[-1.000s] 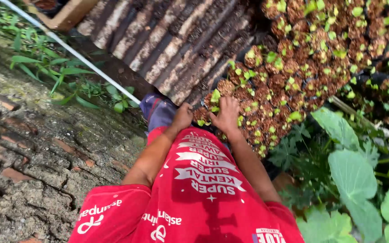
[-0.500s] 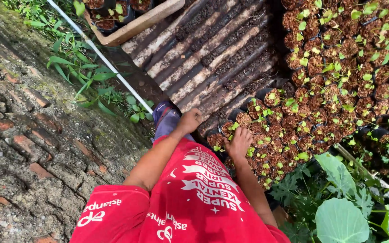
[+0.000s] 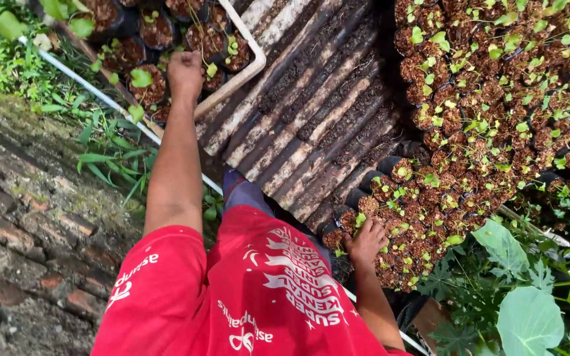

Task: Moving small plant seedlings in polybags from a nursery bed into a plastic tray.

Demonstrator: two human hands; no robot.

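Left hand: my left hand [image 3: 185,73] is stretched out over the wooden tray [image 3: 253,58] of seedling pots [image 3: 148,80], fingers curled into a fist; whether it holds anything, I cannot tell.
Right hand: my right hand [image 3: 366,241] rests on the packed seedling bags [image 3: 423,217], fingers narrow, pinching among sprouts.
Between: corrugated sheet [image 3: 311,112], soil-streaked.
Risk: leaning this far could crush sprouts or tip bags.
Hidden: fist contents; right fingertips buried in leaves.

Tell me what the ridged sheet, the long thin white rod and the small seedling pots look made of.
Ridged sheet: likely corrugated metal roofing, dull, streaked with soil.
White rod: probably smooth plastic pipe; metal is possible.
Seedling pots: seemingly thin, soft black plastic bags with limp rims, filled with brown fibrous soil.
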